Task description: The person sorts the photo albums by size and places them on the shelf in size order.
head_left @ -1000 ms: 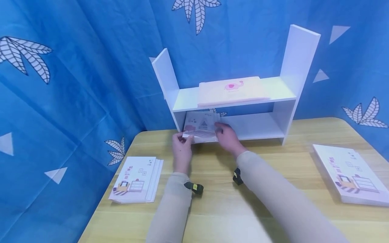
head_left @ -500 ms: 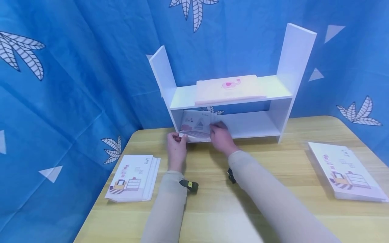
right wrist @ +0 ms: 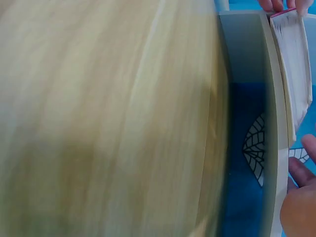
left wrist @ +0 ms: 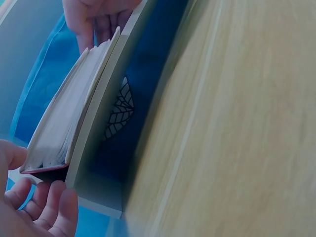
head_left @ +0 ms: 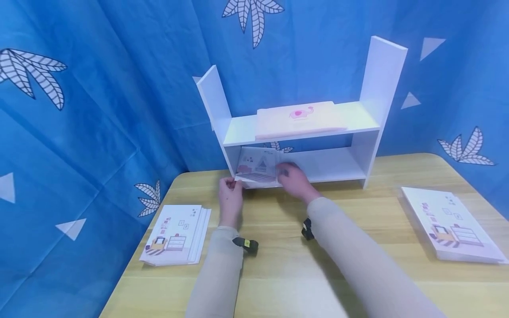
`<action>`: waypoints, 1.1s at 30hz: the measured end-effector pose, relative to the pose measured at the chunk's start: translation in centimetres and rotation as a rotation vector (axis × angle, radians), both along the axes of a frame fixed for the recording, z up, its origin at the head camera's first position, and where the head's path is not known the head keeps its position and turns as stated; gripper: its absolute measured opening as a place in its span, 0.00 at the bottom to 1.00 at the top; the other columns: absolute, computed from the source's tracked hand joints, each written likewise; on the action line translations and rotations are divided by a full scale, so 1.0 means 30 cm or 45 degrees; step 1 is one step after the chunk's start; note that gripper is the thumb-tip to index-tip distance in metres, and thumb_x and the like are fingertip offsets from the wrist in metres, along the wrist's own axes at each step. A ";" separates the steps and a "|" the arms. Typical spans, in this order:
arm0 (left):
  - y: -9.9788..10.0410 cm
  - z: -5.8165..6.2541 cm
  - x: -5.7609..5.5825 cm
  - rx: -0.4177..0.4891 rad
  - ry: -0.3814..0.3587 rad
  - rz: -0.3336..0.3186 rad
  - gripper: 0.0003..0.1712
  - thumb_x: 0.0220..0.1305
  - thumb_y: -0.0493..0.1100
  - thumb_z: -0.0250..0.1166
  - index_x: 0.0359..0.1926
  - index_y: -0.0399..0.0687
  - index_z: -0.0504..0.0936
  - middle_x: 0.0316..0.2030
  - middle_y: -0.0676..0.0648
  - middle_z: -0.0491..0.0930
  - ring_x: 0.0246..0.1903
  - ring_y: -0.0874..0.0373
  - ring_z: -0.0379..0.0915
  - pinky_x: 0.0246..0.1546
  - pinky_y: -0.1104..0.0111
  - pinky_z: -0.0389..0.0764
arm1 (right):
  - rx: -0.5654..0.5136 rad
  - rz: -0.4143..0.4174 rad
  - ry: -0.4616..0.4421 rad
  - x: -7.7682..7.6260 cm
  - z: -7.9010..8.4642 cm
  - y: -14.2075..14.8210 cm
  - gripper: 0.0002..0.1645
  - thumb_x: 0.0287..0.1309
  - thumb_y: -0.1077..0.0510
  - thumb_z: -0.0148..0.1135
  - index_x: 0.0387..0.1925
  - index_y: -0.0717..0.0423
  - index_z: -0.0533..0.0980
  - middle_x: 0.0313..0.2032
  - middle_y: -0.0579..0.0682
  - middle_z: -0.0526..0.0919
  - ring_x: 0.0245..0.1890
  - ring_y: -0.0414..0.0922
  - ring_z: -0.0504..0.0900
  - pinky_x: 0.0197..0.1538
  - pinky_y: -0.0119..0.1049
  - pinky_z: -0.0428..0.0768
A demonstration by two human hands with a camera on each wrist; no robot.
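Observation:
A thick book (head_left: 256,164) with a pale illustrated cover lies on the lower board at the left end of a white desktop shelf (head_left: 332,164). Its page edges face the front in the left wrist view, and its dark reddish spine (left wrist: 52,171) is at the left. My left hand (head_left: 230,201) holds the book's left front corner, thumb at the cover and fingers curled by the spine. At the book's right end is my right hand (head_left: 295,181), its fingers loosely bent beside the edge. The right wrist view shows these fingers (right wrist: 302,173) just off the book's end.
A pale book with a pink elephant (head_left: 300,119) lies on the upper board. Stacks of illustrated books stand on the wooden table (head_left: 286,274): one at left (head_left: 172,234), another at right (head_left: 453,225). Behind hangs a blue curtain (head_left: 159,88).
The right hand's fingers have shifted slightly right, off the book's cover edge. My left hand stays at the left front corner. The head view has moved a little.

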State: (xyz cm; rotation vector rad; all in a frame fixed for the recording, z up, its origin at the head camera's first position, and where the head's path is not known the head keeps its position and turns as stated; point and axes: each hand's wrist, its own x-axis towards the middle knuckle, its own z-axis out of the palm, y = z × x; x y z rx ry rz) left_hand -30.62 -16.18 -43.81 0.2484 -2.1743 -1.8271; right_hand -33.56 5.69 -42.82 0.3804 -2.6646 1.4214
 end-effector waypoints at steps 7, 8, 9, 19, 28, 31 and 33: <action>-0.008 -0.002 0.006 0.080 0.001 -0.038 0.15 0.74 0.45 0.58 0.56 0.47 0.69 0.50 0.45 0.73 0.51 0.48 0.73 0.52 0.58 0.77 | -0.021 0.017 -0.014 0.046 0.002 0.044 0.31 0.72 0.55 0.52 0.71 0.62 0.65 0.70 0.59 0.68 0.70 0.58 0.66 0.72 0.54 0.62; -0.009 -0.001 0.008 0.097 -0.004 -0.041 0.15 0.74 0.45 0.58 0.56 0.48 0.69 0.49 0.44 0.73 0.51 0.46 0.73 0.52 0.57 0.77 | -0.028 0.027 -0.020 0.055 0.002 0.053 0.31 0.73 0.54 0.52 0.71 0.62 0.65 0.70 0.59 0.68 0.70 0.58 0.66 0.72 0.55 0.62; -0.010 0.000 0.010 0.118 -0.006 -0.050 0.15 0.74 0.45 0.58 0.56 0.47 0.69 0.49 0.43 0.73 0.51 0.42 0.73 0.53 0.54 0.77 | -0.044 0.035 -0.034 0.066 0.001 0.064 0.30 0.74 0.54 0.51 0.72 0.61 0.65 0.71 0.59 0.67 0.70 0.58 0.66 0.72 0.56 0.62; -0.047 0.041 0.029 0.112 -0.016 -0.069 0.17 0.75 0.44 0.56 0.60 0.44 0.68 0.50 0.42 0.71 0.51 0.42 0.73 0.54 0.49 0.76 | -0.288 0.048 -0.237 0.217 0.022 0.173 0.27 0.76 0.47 0.50 0.70 0.52 0.68 0.69 0.50 0.70 0.68 0.54 0.68 0.70 0.58 0.63; -0.206 0.142 0.106 -0.099 -0.098 -0.105 0.23 0.76 0.48 0.56 0.66 0.45 0.67 0.59 0.42 0.71 0.57 0.41 0.72 0.58 0.51 0.74 | -0.520 0.222 -0.428 0.329 0.031 0.223 0.23 0.75 0.53 0.52 0.66 0.53 0.71 0.66 0.55 0.73 0.66 0.57 0.71 0.69 0.54 0.68; -0.277 0.160 0.137 -0.296 -0.150 -0.124 0.27 0.76 0.50 0.55 0.69 0.44 0.66 0.65 0.40 0.69 0.63 0.42 0.68 0.62 0.50 0.71 | -0.553 0.253 -0.447 0.348 0.024 0.247 0.22 0.75 0.55 0.52 0.65 0.56 0.72 0.64 0.57 0.74 0.66 0.55 0.72 0.67 0.51 0.72; -0.324 0.173 0.156 -0.443 -0.205 -0.144 0.31 0.76 0.53 0.54 0.72 0.43 0.63 0.69 0.38 0.65 0.67 0.40 0.64 0.65 0.47 0.68 | -0.557 0.270 -0.463 0.361 0.017 0.263 0.22 0.76 0.54 0.51 0.65 0.57 0.71 0.65 0.59 0.73 0.66 0.56 0.72 0.66 0.50 0.73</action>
